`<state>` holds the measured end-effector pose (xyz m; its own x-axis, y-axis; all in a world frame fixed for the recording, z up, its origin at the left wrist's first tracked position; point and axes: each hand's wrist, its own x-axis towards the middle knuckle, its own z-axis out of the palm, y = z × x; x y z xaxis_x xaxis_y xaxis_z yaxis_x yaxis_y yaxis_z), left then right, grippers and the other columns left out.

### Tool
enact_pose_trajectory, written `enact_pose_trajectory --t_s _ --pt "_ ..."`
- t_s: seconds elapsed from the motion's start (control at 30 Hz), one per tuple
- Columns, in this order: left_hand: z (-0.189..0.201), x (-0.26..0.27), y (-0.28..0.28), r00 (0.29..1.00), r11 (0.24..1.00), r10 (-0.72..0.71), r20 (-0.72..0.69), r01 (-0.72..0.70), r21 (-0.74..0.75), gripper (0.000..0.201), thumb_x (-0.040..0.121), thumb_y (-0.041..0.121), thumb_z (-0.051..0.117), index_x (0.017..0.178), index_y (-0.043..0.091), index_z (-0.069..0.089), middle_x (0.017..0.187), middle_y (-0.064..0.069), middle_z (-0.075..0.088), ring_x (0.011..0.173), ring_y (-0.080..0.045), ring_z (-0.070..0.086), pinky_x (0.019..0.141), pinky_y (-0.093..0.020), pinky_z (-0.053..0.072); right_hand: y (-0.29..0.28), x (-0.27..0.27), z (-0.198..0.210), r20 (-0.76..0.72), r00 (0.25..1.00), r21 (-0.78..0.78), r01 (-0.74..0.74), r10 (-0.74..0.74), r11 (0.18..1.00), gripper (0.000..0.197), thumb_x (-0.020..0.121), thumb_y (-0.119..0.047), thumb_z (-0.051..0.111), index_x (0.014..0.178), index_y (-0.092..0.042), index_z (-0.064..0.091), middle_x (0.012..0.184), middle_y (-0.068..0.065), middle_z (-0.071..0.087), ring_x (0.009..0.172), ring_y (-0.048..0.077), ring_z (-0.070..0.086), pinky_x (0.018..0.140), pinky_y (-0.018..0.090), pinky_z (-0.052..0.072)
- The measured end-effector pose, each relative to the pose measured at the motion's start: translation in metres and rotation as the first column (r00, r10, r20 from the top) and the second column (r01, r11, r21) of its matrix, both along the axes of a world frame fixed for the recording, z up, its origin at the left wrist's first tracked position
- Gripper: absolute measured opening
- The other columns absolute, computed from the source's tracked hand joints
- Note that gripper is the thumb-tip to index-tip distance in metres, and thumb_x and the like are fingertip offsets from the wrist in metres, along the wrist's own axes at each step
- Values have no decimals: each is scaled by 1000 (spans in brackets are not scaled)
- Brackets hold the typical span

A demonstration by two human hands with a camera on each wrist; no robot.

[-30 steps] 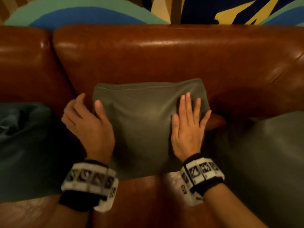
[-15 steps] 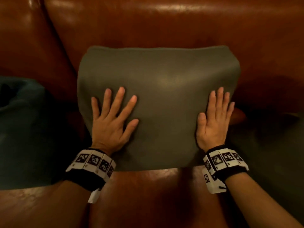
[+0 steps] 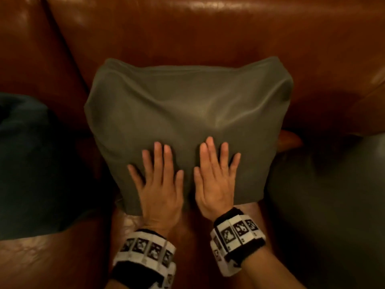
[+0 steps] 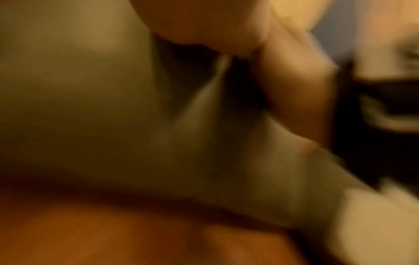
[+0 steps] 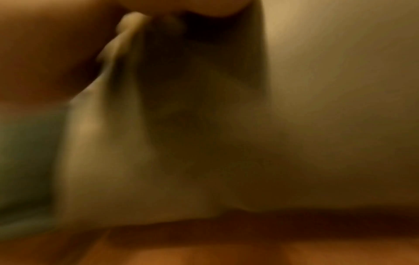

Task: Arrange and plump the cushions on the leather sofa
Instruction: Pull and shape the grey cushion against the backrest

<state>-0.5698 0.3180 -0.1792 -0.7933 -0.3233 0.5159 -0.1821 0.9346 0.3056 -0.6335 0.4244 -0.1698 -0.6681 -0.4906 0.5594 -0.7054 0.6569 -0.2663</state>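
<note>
An olive-green cushion (image 3: 187,113) leans against the backrest of the brown leather sofa (image 3: 208,32). My left hand (image 3: 158,176) and right hand (image 3: 214,172) lie flat side by side on its lower middle, fingers straight and spread, pressing a dent into the fabric. Both wrist views are blurred; they show the olive cushion (image 4: 90,107) (image 5: 317,107) close up above the leather seat (image 4: 113,233) (image 5: 226,247).
A dark teal cushion (image 3: 31,163) sits on the seat to the left. A large grey-green cushion (image 3: 329,205) lies to the right. A small brown rounded thing (image 3: 288,138) pokes out behind the olive cushion's right edge. Bare seat leather (image 3: 41,261) shows at the front.
Both hands have slid from the cushion's sides to its lower middle and now press side by side. The cushion's face has creased and its top corners stand up.
</note>
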Motion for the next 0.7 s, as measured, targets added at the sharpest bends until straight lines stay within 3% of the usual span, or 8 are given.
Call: enact_pose_trajectory --t_s 0.1,0.17,0.33,0.4,0.47,0.53,0.6,0.7 --pt "-27 14 -58 985 948 -160 69 173 -268 57 104 45 25 156 31 5 164 5 -6 151 -17 -4 118 -47 -1 38 -28 -24 -166 986 121 15 5 992 55 107 -41 24 157 -37 1 165 -16 -7 153 12 -7 121 42 -7" --pt "-36 21 -99 960 884 -252 121 279 -375 57 103 49 26 155 36 8 164 8 -2 151 -15 -2 118 -46 -1 74 -47 -39 -129 990 136 74 -57 988 54 106 -45 22 156 -40 2 165 -17 -8 152 12 -9 120 43 -7" --pt "-12 31 -90 989 990 -88 118 100 -104 59 102 53 21 155 36 0 163 10 -11 150 -17 -11 118 -49 -8 90 -41 -23 282 930 -98 272 -236 957 55 105 -50 16 154 -45 -8 162 -26 -13 151 6 -13 123 37 -8" --pt "24 23 -66 998 999 -45 36 46 -3 58 104 47 20 155 32 -1 163 8 -13 150 -17 -13 118 -48 -11 73 -40 15 249 949 -210 250 -195 945 57 105 -48 21 155 -42 -7 162 -26 -10 151 6 -11 123 35 -8" --pt "72 -7 -53 996 996 -87 -9 86 -20 57 104 41 24 156 27 8 163 6 0 151 -18 -5 118 -49 -9 47 -50 65 118 988 -227 128 -103 965 57 105 -41 27 157 -34 6 164 -21 -1 152 8 -7 123 36 -6" --pt "115 -52 -44 981 980 -187 60 191 -62 54 102 35 30 152 17 28 158 -2 25 149 -21 16 118 -50 -1 7 -66 108 21 998 -46 -57 58 997 52 105 -32 32 154 -17 28 164 -5 20 152 12 2 123 37 -2" --pt "139 -89 -41 936 966 -226 268 251 -60 56 97 33 26 147 10 40 153 -8 39 146 -26 28 118 -51 3 -28 -84 132 70 988 185 -147 137 972 51 102 -31 31 148 -11 42 157 5 37 149 16 21 122 39 3" --pt "133 -104 -68 878 995 -92 469 96 14 65 94 50 6 152 31 29 159 4 26 150 -24 16 117 -47 -6 -30 -120 140 265 961 444 -46 -82 895 68 96 -52 9 152 -25 37 159 -4 35 149 13 23 121 41 2"
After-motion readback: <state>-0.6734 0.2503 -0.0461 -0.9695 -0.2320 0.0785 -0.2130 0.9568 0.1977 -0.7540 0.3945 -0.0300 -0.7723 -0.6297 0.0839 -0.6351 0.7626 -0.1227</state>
